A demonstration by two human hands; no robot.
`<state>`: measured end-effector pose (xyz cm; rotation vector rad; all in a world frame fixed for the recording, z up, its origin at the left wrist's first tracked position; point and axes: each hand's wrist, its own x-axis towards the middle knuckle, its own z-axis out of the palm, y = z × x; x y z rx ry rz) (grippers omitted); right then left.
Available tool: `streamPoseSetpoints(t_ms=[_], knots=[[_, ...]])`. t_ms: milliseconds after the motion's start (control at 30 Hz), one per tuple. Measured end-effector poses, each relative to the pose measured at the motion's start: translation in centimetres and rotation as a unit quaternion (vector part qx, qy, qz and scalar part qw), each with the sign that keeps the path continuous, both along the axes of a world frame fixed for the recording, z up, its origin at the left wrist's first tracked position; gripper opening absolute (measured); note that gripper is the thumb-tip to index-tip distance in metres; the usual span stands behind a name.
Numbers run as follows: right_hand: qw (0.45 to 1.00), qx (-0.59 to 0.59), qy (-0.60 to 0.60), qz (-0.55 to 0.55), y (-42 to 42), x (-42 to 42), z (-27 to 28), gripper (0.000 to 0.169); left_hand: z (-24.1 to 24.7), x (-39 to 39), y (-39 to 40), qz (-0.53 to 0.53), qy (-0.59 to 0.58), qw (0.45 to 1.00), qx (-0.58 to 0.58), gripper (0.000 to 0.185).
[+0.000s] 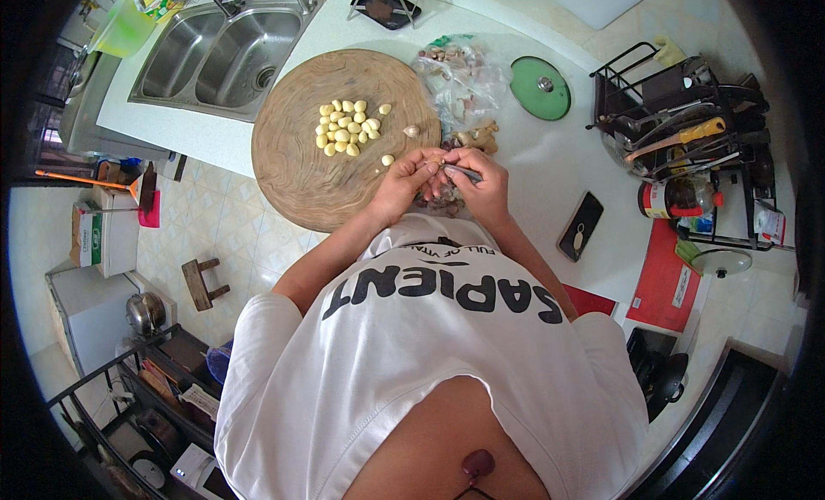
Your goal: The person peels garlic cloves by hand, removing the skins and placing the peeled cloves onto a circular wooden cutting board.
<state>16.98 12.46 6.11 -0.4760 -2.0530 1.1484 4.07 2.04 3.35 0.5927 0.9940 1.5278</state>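
Close together at the right edge of a round wooden chopping board (290,171), my two hands meet over a heap of papery skins (445,206). My left hand (406,181) pinches a small piece, apparently a garlic clove (439,164), mostly hidden by the fingers. A small grey metal tool, perhaps a knife (467,174), is gripped in my right hand (485,181), its tip at the clove. Several peeled garlic cloves (341,127) lie grouped on the board. An unpeeled clove (411,132) and a single peeled one (387,159) rest nearer my hands.
A clear plastic bag (464,81) and a piece of ginger (482,139) lie right of the board. Beyond are a green glass lid (541,88) and a phone (581,226). A double sink (248,55) is at upper left, a utensil rack (683,113) at right.
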Motion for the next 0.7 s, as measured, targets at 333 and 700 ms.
streamPoseSetpoints(t_ms=[333,700], knots=[[1.0,-0.008,-0.008,-0.004,0.0,0.3,0.1,0.01,-0.2,0.3,0.1,0.006,0.043,0.999,-0.003,0.018],[0.983,-0.158,-0.05,-0.074,-1.0,0.4,0.4,0.009,-0.2,1.2,0.1,0.04,0.119,0.992,0.002,0.013]])
